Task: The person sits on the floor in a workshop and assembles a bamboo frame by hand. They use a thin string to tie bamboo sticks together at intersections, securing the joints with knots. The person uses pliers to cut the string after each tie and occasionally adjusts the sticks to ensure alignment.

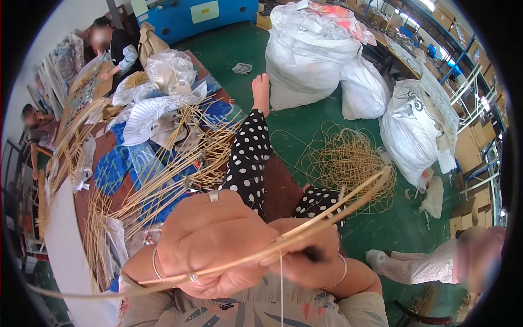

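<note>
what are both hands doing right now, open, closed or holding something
Left hand: closed, holding the bent bamboo strips.
Right hand: fingers curled at the strips near the white string; grip cannot be told.

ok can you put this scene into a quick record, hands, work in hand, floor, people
left hand: closed on the curved strips
right hand: at the same strips; blurred, exact grip unclear
in hand: pale, bent strips crossing in front of both hands
string: white string hanging down from the strips
left side: loose pale sticks, blue sheets
floor: green, with a tangled pale coil and large white sacks
other people: upper left, far left, lower right
</note>
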Action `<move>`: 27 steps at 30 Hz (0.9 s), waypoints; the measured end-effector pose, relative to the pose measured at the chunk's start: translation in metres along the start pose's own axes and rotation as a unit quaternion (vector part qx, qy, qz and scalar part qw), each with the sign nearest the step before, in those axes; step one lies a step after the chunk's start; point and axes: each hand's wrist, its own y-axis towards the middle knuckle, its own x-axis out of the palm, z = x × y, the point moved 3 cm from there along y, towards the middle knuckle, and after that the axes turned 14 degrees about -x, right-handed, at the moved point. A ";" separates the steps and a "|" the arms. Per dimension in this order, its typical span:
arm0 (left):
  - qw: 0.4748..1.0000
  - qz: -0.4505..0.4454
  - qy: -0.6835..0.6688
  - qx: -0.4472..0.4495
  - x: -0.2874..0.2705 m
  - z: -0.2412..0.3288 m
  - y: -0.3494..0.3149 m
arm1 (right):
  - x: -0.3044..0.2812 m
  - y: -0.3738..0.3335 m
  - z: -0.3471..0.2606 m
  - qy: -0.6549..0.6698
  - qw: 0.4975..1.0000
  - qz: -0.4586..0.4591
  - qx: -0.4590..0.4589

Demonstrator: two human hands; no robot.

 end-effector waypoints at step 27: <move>0.946 -0.146 -0.225 -0.180 0.017 -0.018 -0.014 | -0.036 0.014 0.003 0.029 0.988 -0.081 0.128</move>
